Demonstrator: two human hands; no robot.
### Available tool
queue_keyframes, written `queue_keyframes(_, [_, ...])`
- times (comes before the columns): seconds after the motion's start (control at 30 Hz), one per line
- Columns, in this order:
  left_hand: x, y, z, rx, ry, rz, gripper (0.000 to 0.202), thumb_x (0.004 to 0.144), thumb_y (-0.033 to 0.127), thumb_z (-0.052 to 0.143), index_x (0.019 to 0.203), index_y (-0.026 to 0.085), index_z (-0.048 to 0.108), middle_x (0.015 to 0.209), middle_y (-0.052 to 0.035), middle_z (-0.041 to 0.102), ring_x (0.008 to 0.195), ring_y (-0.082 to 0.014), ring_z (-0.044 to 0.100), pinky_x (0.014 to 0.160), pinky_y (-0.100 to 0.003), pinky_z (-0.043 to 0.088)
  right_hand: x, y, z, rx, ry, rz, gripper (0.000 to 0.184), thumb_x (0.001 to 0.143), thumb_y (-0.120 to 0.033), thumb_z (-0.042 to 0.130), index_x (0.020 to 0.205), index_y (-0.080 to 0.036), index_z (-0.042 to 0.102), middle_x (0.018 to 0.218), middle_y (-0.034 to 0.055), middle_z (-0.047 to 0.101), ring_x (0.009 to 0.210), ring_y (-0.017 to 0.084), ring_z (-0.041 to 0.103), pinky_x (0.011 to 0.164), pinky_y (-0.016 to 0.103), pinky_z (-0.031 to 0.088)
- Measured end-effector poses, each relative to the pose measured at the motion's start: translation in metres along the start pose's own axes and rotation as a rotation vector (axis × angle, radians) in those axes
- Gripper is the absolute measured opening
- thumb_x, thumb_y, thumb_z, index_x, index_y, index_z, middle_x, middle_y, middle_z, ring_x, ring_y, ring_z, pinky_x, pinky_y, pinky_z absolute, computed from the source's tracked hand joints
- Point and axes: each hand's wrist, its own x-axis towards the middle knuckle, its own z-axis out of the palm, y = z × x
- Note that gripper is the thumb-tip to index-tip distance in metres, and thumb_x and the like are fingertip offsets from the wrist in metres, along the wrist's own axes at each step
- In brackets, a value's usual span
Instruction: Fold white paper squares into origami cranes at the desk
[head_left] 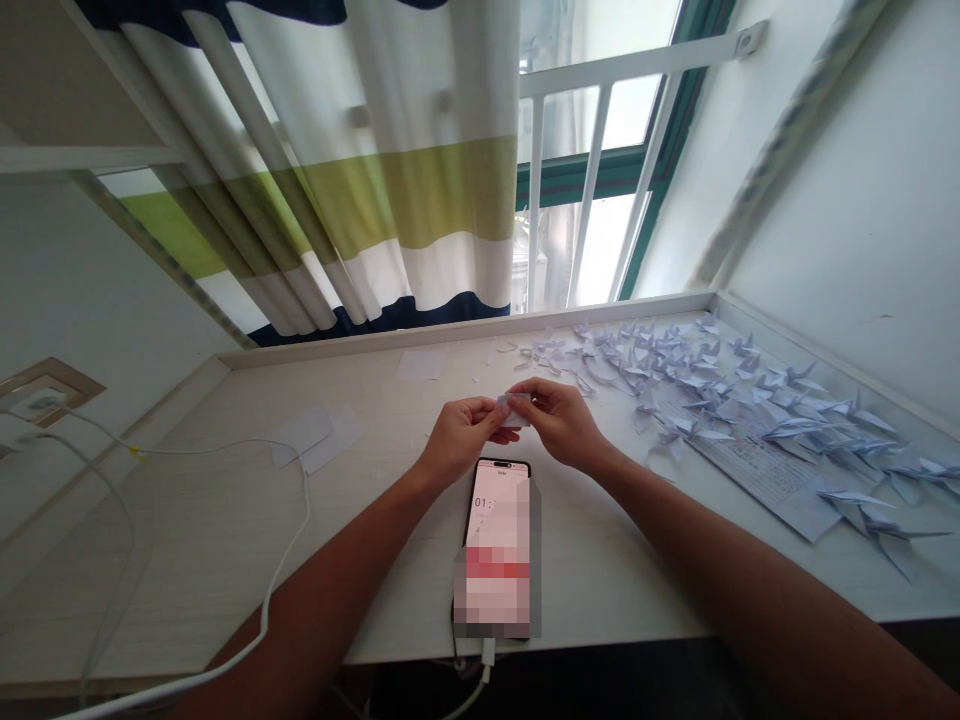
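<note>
A small folded piece of white paper is pinched between both hands, just above the middle of the desk. My left hand grips its left side with thumb and fingers. On the opposite side, my right hand pinches the paper, thumb on top. The fingers cover part of the paper, so its exact shape is hard to make out. Directly below the hands lies a phone with a lit screen, partly blurred, and a white cable plugged into its lower end.
Many folded paper cranes crowd the desk's right side, some on a printed sheet. Flat paper squares lie at left. A white cable crosses the left side near my forearm. A raised rim borders the back, below a curtain.
</note>
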Motion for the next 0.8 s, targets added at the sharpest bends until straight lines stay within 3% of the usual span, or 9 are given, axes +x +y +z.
queue_keyframes(0.13, [0.0,0.0,-0.002,0.011,-0.042,-0.027,0.051,0.08,0.058,0.079,0.097,0.011,0.076,0.091,-0.0142,0.08,0.079,-0.0244,0.078,0.077,-0.038,0.063,0.0,0.002,0.001,0.035,0.01,0.026,0.025,0.086,-0.042,0.073,0.094,-0.018,0.074,0.087,0.0068,0.076,0.077,0.02,0.068,0.072,0.036,0.058])
queue_keyframes(0.37, [0.0,-0.001,-0.001,-0.017,0.015,-0.078,0.047,0.075,0.053,0.086,0.089,0.009,0.074,0.08,-0.0141,0.08,0.074,-0.0254,0.078,0.074,-0.039,0.064,0.0,-0.008,-0.002,0.069,-0.024,0.053,0.02,0.089,-0.028,0.059,0.093,-0.016,0.075,0.087,0.006,0.075,0.078,0.018,0.067,0.074,0.034,0.055])
queue_keyframes(0.63, [-0.002,0.005,0.001,-0.069,-0.014,-0.119,0.046,0.069,0.049,0.09,0.081,0.009,0.071,0.076,-0.0131,0.079,0.068,-0.0238,0.077,0.071,-0.037,0.063,0.001,-0.008,0.0,0.005,-0.043,0.024,0.03,0.087,-0.046,0.072,0.079,-0.017,0.074,0.07,0.0026,0.069,0.061,0.014,0.056,0.057,0.028,0.044])
queue_keyframes(0.8, [-0.003,0.005,0.001,-0.124,-0.052,-0.135,0.044,0.069,0.046,0.092,0.081,0.01,0.071,0.08,-0.0132,0.08,0.075,-0.0252,0.078,0.077,-0.039,0.064,0.002,-0.009,-0.004,0.043,-0.05,0.045,0.033,0.087,-0.048,0.072,0.079,-0.017,0.075,0.068,0.0021,0.069,0.06,0.014,0.056,0.057,0.028,0.043])
